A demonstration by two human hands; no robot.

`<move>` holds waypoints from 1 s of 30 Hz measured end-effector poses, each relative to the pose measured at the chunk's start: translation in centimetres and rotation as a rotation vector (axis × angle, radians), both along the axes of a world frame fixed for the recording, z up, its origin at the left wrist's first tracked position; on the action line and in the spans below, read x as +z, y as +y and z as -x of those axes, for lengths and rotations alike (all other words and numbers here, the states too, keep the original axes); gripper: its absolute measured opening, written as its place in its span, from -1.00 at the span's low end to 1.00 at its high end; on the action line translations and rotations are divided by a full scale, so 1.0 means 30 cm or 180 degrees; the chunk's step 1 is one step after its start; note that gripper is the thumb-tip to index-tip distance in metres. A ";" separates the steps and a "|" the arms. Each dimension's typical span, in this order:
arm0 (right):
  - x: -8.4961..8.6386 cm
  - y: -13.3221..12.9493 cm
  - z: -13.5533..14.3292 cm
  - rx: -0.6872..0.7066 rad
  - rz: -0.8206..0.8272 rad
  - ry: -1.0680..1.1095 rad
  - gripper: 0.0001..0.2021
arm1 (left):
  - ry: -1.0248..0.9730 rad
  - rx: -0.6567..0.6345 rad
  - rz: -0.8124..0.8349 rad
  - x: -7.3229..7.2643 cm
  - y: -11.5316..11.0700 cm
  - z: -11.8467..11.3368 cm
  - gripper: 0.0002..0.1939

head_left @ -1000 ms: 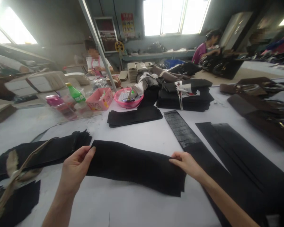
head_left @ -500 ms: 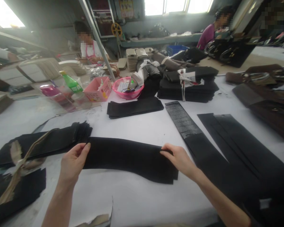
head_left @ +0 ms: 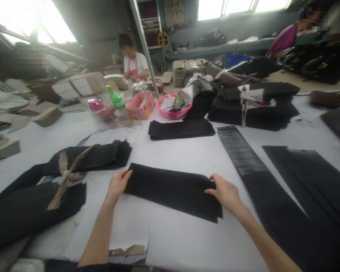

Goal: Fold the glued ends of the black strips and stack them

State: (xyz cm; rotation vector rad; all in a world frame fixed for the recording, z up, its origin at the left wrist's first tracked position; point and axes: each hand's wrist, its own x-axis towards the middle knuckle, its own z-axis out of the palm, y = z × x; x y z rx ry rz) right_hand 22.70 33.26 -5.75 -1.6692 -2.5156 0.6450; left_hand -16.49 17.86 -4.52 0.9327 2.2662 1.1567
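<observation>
A long black strip of sheet material point(head_left: 170, 189), perhaps leather, lies low over the white table between my hands. My left hand point(head_left: 119, 183) pinches its left end near the upper corner. The right end is gripped by my right hand point(head_left: 224, 192), thumb on top near the upper edge. Small notches show at the strip's lower right corner. To the left of my left hand is a bundle of black pieces point(head_left: 102, 156) tied with a tan cloth band point(head_left: 66, 175). Beyond the strip sits a short stack of black strips point(head_left: 181, 129).
Long black strips point(head_left: 260, 189) lie to the right. A pink basin point(head_left: 174, 113), a pink box point(head_left: 140, 107) and a green bottle point(head_left: 115, 97) stand at the back, near a tied black stack point(head_left: 252, 111). Several people work beyond the table point(head_left: 184, 241).
The view has turned left, so things appear further right. Between my hands the strip now lies straighter, where its right part sagged in a curve before. Both hands still hold it.
</observation>
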 end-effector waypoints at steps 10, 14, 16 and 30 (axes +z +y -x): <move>-0.071 0.000 -0.024 -0.1210 0.1652 0.2959 -0.33 | -0.0526 -0.0083 -0.0076 -0.023 -0.053 0.006 -0.47; -0.082 -0.028 -0.036 -0.0929 0.1255 0.2213 -0.53 | -0.0448 0.0089 -0.0015 -0.067 -0.065 0.011 -0.48; -0.073 -0.040 -0.036 -0.0834 0.0544 0.1464 -0.67 | -0.0404 0.0139 0.0019 -0.082 -0.068 0.015 -0.51; -0.059 0.003 -0.022 -0.0650 0.0422 0.1231 -0.62 | -0.0478 0.0220 0.0057 -0.094 -0.078 0.004 -0.51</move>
